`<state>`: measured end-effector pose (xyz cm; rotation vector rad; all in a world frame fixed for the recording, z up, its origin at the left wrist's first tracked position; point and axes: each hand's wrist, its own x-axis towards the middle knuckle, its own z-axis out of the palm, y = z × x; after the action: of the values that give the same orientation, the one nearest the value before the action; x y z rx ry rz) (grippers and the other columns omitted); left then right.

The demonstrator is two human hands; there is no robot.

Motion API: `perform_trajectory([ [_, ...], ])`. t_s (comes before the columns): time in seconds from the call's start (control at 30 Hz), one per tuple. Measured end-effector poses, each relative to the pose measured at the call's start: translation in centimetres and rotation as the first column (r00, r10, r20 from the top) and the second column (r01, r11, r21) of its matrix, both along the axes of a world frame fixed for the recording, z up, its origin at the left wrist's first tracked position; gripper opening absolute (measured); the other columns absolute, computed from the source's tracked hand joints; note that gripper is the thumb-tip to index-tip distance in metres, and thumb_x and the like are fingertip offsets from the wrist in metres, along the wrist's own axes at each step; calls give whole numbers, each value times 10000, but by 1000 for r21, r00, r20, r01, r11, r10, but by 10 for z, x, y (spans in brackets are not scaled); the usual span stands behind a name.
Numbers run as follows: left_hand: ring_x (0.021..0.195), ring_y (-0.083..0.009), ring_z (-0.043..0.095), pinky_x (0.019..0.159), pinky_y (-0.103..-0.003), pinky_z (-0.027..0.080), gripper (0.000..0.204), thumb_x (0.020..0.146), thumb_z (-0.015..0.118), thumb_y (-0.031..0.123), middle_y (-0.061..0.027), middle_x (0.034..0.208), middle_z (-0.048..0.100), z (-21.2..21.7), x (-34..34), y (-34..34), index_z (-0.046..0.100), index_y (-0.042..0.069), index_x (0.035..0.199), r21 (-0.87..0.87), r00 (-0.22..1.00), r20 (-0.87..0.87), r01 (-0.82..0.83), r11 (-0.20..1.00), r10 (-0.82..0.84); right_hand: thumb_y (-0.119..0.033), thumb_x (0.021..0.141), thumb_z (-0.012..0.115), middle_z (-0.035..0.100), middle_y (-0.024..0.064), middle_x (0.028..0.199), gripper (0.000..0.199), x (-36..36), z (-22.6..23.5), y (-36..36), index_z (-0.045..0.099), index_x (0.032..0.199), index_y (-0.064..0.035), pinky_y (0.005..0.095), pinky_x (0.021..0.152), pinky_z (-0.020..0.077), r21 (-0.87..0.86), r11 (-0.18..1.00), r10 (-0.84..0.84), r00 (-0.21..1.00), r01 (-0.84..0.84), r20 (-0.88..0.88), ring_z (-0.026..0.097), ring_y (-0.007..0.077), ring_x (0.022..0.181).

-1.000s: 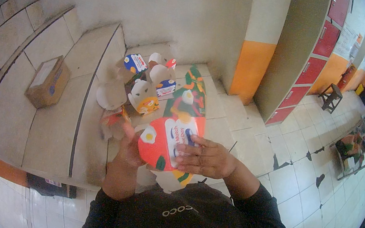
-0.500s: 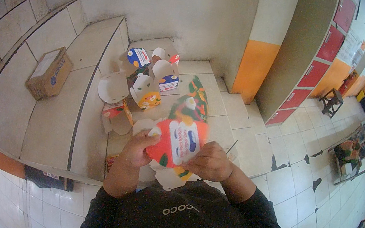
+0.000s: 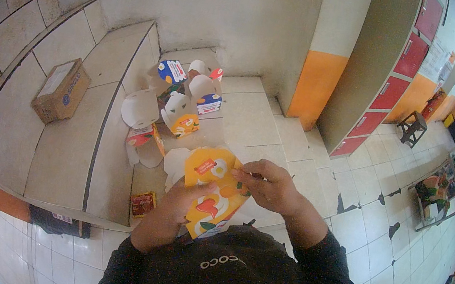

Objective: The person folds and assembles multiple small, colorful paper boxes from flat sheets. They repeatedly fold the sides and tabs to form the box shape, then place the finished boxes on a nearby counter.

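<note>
In front of my chest is a paper food box, yellow with egg and red pictures on the side facing up. My left hand is closed round its left side. At its upper right edge my right hand pinches the card, the fingertips partly hidden. Beyond my hands, several folded food boxes stand on the tiled step with their white flaps raised: a yellow one, a red one and blue ones. A small red packet lies beside my left forearm.
A brown cardboard carton sits on the higher step to the left. Tall lockers with red doors stand at the right, past an orange and white pillar. A dark stool is farther off on the tiled floor.
The box in my hands has turned from its red side to its yellow side. A green patterned part that stuck out beyond it no longer shows. The red packet is now in fuller view.
</note>
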<state>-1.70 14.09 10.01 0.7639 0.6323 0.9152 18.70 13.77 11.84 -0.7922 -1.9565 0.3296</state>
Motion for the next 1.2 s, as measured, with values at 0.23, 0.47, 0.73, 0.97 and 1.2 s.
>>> perform_trajectory([
  [0.23, 940, -239, 590, 797, -339, 500, 430, 804, 586, 60, -134, 1081, 562, 4, 5, -7, 428, 11, 1202, -78, 1000, -14, 2, 997, -3, -27, 666, 654, 579, 75, 775, 202, 23, 27, 6, 648, 868, -11, 272, 491, 487, 292, 941, 46, 918, -172, 393, 590, 175, 593],
  [0.47, 927, -238, 591, 784, -338, 500, 450, 782, 600, 42, -127, 1079, 559, -2, 6, -3, 430, 16, 1198, 3, 999, 34, 41, 999, -41, -25, 622, 644, 567, 81, 819, 230, 31, 31, 15, 633, 848, 18, 272, 461, 461, 330, 833, 233, 823, -444, 518, 573, 171, 587],
  [0.73, 900, -233, 600, 742, -343, 515, 478, 755, 628, 27, -124, 1060, 568, -13, 1, 3, 438, 19, 1193, -24, 1000, -21, 22, 999, -22, -75, 672, 626, 594, 64, 888, 178, 33, 16, 11, 608, 849, -80, 338, 541, 502, 157, 917, 270, 860, -367, 433, 599, 240, 732],
  [0.97, 932, -249, 595, 768, -362, 514, 517, 736, 659, 26, -128, 1087, 570, 4, -4, -7, 442, 36, 1205, -11, 1000, 14, 8, 1000, -8, -18, 734, 672, 564, 82, 893, 260, 25, 22, 10, 625, 988, -51, 267, 618, 495, -126, 942, 310, 950, -311, -31, 588, 183, 763],
  [1.2, 952, -235, 587, 803, -356, 497, 527, 747, 664, 63, -119, 1089, 563, -29, -8, 4, 425, 35, 1216, 90, 986, 117, 108, 990, -119, -36, 766, 657, 491, 84, 965, 361, 9, 16, 3, 548, 1109, -52, 249, 652, 508, -510, 838, 146, 980, -195, -135, 538, 133, 781],
])
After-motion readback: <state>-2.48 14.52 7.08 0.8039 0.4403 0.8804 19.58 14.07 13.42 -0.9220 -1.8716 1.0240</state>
